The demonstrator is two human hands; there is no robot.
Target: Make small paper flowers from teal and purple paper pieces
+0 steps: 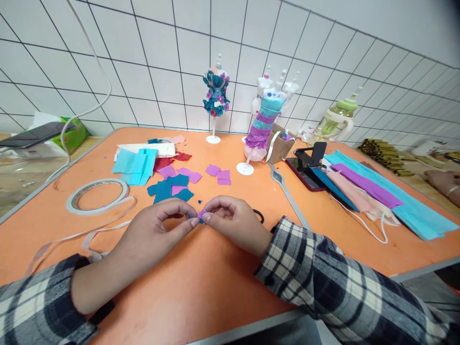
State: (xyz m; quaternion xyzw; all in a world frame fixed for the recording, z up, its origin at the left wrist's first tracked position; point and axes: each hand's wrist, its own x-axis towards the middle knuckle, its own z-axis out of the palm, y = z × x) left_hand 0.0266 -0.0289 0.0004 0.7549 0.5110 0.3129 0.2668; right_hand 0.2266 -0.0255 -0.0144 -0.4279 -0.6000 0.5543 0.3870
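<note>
My left hand (158, 227) and my right hand (235, 223) meet over the front of the orange table, each closed in a pinch. Between their fingertips is a small crumpled piece of purple and teal paper (202, 215), mostly covered by the fingers. Just beyond my hands lie teal paper pieces (167, 188) and several purple paper squares (224, 178). A tiny dark scrap (200, 201) rests close to the fingertips. Part of a black loop (260, 215) shows behind my right hand.
Light-blue paper (138, 165) and a tape roll (72, 203) are on the left. Small decorated dress forms, one teal (216, 91), another purple-and-blue (259, 129), stand behind. Rightward are a phone (305, 175), long paper strips (406, 206), a bottle (332, 122) and another person's hand (443, 179).
</note>
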